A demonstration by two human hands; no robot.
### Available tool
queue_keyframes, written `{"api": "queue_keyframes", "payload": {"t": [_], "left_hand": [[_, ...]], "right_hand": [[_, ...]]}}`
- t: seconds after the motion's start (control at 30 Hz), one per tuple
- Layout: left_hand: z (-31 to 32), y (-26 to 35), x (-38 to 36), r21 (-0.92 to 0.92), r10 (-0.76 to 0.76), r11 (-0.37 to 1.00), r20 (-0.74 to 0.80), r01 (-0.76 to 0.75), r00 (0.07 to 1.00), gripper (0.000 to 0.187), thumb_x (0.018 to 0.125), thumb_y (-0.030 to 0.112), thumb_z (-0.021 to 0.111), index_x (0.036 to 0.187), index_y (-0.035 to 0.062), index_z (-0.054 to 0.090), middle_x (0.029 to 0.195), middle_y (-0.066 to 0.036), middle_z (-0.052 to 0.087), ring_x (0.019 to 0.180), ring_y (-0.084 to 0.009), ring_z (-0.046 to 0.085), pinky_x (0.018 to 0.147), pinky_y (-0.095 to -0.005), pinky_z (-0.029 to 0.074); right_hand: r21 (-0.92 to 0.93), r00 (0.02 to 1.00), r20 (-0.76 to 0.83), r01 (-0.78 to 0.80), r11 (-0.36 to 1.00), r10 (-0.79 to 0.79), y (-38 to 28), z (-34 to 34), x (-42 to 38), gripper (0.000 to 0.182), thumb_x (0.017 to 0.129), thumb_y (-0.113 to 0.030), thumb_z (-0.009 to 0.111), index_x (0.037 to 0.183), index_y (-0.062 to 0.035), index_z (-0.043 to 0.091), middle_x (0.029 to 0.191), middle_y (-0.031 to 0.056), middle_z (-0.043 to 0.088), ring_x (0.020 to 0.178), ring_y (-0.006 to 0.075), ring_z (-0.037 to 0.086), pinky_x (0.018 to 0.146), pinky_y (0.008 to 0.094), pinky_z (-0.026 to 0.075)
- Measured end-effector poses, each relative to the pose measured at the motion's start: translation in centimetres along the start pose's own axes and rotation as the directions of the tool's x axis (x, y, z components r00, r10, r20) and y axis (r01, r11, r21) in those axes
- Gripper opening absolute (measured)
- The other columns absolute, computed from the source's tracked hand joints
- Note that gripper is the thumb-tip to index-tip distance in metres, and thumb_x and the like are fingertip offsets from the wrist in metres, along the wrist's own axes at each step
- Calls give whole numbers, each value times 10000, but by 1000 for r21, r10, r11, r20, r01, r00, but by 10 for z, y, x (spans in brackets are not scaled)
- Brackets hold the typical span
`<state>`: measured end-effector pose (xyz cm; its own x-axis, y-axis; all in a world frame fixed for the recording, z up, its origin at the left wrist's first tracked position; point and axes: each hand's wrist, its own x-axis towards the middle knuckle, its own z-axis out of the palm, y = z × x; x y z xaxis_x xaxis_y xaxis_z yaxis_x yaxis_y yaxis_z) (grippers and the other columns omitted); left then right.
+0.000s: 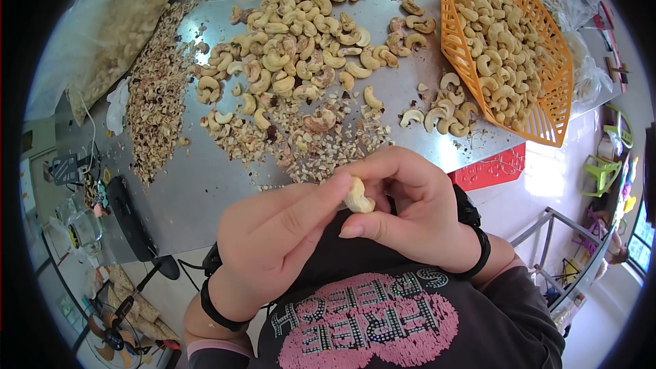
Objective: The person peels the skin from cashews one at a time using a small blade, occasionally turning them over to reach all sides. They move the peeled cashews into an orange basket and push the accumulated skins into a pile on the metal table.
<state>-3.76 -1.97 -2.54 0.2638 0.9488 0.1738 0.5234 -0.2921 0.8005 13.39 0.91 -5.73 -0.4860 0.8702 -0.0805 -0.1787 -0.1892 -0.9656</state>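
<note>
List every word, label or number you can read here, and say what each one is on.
"FREE SPEECH", in studded letters on a pink patch, upside down to the camera: on the person's dark shirt.
Red panel below the table edge: pale markings, too blurred to read.
Nothing else readable.

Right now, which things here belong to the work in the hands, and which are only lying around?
In the work:
- cashew, pinched between left hand and right hand
- cashew pile on the metal table
- orange basket of cashews
- heap of skins

Lying about:
- plastic bag
- fan on the floor
- green chair
</note>
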Motion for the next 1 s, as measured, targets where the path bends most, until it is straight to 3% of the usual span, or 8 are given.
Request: {"api": "queue_keyframes", "payload": {"t": [0.07,0.13,0.43,0.63,0.7,0.83,0.93,1.0], "left_hand": [[0,1,-2,61,24,998,-25,-22,999,358,717,-23,581,1069,38,562,787,-102,611,622,-190,589,560,-252,454],[0,4,-5,-240,-197,953,-20,187,980,344,728,-22,576,1067,35,562,786,-96,612,626,-183,589,560,-250,450],[-4,8,-5,-331,-333,879,88,342,939,358,741,29,576,1098,45,547,778,-84,612,628,-177,579,562,-243,439],[-6,4,-5,-322,-209,918,98,230,973,346,727,-17,578,1067,46,567,783,-98,615,651,-192,593,583,-246,453],[-2,2,-6,-249,-163,953,51,171,985,343,726,-26,576,1061,46,571,785,-102,616,658,-196,597,589,-247,457],[1,5,-5,-85,-133,988,-29,130,991,330,739,-37,560,1060,38,569,789,-103,619,671,-186,604,601,-244,461],[0,2,-7,-305,-284,914,-13,267,959,330,753,-35,546,1077,29,555,797,-96,621,670,-165,601,604,-238,458],[0,3,-6,-324,-276,910,-10,258,961,333,758,-27,545,1087,25,546,804,-92,621,666,-156,596,602,-235,456]], "right_hand": [[-4,1000,7,12,1000,-12,-1,0,1,358,672,-140,717,975,-34,558,712,-23,479,521,28,379,481,164,319],[-8,1000,11,25,1000,-24,-2,0,2,351,675,-136,713,973,-33,560,713,-19,482,524,33,388,487,169,326],[-76,994,16,105,992,-104,1,-2,3,310,672,-143,710,930,-41,572,694,5,501,541,76,443,517,205,361],[-133,986,4,165,977,-166,-1,-4,4,279,663,-128,710,907,-51,596,729,19,538,555,95,473,517,215,371],[-177,992,91,101,979,-86,-3,-8,2,346,677,-77,700,990,-8,572,832,44,506,709,100,483,634,211,381],[-152,982,-34,177,972,-184,2,-2,4,275,663,-122,706,913,-58,611,721,24,547,577,110,495,542,230,391],[-149,986,-11,163,975,-166,2,-3,4,277,669,-119,702,923,-56,610,730,26,546,584,108,496,551,226,394],[-100,991,-27,131,986,-134,4,-3,3,273,674,-113,698,925,-53,608,742,27,546,588,104,495,553,221,393]]}}
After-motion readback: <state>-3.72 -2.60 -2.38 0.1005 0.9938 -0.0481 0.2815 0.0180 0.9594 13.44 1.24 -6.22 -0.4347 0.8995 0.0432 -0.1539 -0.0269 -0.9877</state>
